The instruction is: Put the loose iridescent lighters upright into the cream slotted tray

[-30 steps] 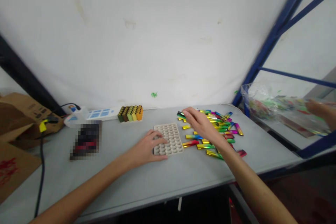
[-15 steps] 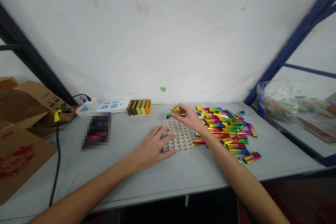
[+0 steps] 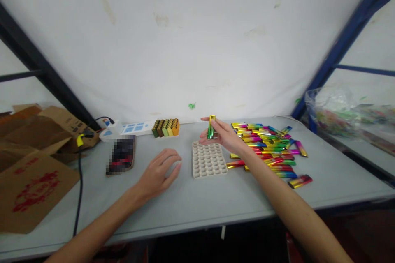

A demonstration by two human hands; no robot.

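My right hand (image 3: 226, 134) holds a shiny green-and-gold lighter casing (image 3: 211, 127) upright between thumb and fingers, above the far edge of a white slotted tray (image 3: 210, 161). No casing shows in the tray's visible slots. To the left of the tray, my left hand (image 3: 160, 172) is open and holds nothing, its fingers loosely bent over the table. Right of the tray lies a loose heap of metallic casings (image 3: 268, 144) in gold, red, blue, green and purple, partly hidden by my right forearm.
A block of upright lighter-like pieces (image 3: 166, 128) stands near the wall beside a white power strip (image 3: 135, 127). A blurred dark item (image 3: 121, 156) lies at left, near an open cardboard box (image 3: 37, 189) and black cable (image 3: 79, 189). A clear plastic bag (image 3: 335, 117) sits at right.
My left hand has moved left, off the tray. My right hand has turned the casing from slanted to upright and raised it slightly. The whole view has shifted a little.
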